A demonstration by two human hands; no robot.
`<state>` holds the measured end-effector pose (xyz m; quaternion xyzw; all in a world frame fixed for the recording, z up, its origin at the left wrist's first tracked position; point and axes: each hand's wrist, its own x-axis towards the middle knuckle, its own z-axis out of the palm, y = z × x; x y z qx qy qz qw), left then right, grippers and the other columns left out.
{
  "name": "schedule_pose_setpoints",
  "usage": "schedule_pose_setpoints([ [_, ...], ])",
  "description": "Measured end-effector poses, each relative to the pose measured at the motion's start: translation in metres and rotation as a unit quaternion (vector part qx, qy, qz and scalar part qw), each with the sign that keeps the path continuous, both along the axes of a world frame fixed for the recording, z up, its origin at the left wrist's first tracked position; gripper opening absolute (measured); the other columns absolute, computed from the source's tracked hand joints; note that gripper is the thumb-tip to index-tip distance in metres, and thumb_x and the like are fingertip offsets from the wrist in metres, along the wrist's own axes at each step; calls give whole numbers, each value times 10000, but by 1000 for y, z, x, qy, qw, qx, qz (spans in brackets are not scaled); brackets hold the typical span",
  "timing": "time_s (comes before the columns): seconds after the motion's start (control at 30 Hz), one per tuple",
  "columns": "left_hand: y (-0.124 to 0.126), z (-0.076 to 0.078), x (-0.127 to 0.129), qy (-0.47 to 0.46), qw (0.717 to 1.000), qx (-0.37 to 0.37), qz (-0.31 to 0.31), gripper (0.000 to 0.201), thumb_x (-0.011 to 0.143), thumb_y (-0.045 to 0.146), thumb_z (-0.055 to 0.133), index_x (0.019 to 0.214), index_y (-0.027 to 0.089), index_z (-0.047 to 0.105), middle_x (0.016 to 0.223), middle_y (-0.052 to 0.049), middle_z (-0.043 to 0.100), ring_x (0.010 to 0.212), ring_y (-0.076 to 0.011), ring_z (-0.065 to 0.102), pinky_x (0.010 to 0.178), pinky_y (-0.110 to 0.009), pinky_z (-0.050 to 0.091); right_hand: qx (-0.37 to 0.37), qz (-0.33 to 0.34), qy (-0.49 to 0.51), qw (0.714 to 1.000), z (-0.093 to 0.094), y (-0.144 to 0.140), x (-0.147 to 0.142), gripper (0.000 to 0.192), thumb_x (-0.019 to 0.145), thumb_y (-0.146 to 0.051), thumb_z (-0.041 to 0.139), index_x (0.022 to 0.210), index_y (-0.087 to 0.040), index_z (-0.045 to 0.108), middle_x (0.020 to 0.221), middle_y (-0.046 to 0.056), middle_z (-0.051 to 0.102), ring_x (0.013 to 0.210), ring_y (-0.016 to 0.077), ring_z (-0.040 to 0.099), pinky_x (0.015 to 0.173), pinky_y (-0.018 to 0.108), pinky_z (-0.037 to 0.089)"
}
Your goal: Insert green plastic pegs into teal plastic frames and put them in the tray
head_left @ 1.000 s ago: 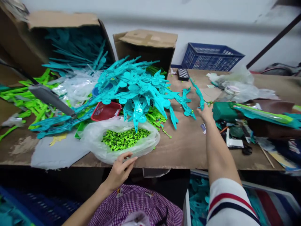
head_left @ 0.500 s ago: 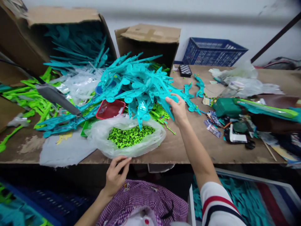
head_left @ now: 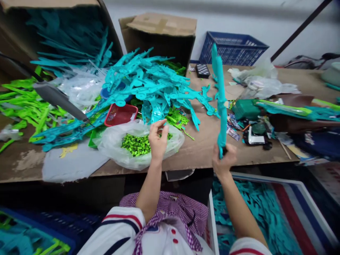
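My right hand [head_left: 224, 159] is closed around the lower end of a long teal plastic piece [head_left: 221, 102]. It holds the piece upright, edge-on, above the front of the table. My left hand [head_left: 158, 141] is raised over the right part of a clear plastic bag [head_left: 110, 148] full of small green and dark pieces [head_left: 135, 144]. Its fingers are bent with a gap to the thumb, and nothing shows between them. Behind the bag lies a large heap of teal plastic pieces [head_left: 148, 83].
Cardboard boxes [head_left: 162, 24] stand behind the heap. A red basket [head_left: 120, 115] sits by the bag; a grey tool [head_left: 60, 101] hangs at left. Green plastic parts [head_left: 32, 102] lie at far left, clutter around a green container [head_left: 245, 109] at right. A blue crate [head_left: 233, 47] stands behind.
My right hand has taken a teal piece off the heap and brought it back, now upright. My left hand has risen from the bag's near edge to above the bag. The view has shifted slightly.
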<state>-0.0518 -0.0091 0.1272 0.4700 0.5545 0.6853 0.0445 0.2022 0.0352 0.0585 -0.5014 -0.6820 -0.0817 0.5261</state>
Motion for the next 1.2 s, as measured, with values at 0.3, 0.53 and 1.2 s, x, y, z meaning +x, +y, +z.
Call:
schedule_pose_setpoints([
  [0.3, -37, -43, -94, 374, 820, -431, 42, 335, 854, 292, 622, 1170, 185, 658, 1123, -135, 637, 1079, -305, 580, 912, -413, 471, -168, -107, -135, 971, -72, -121, 46, 596, 885, -399, 477, 1447, -475, 294, 970, 130, 672, 692, 437, 657, 501, 587, 483],
  [0.53, -33, -60, -98, 413, 805, -426, 25, 352, 862, 252, 590, 1199, 160, 636, 1085, -128, 635, 1055, -286, 591, 903, -370, 471, -286, 150, -44, 946, -56, -75, -65, 410, 914, -488, 477, 1238, -243, 535, 1115, 155, 637, 887, 352, 689, 657, 458, 579],
  [1.2, -37, -91, -118, 392, 851, -343, 61, 330, 938, 427, 452, 1065, 191, 645, 987, -78, 652, 911, -254, 638, 808, -352, 489, -355, -45, -130, 925, -25, 291, 14, 565, 884, -285, 534, 1417, -129, 427, 1424, 229, 448, 1200, 347, 522, 969, 456, 417],
])
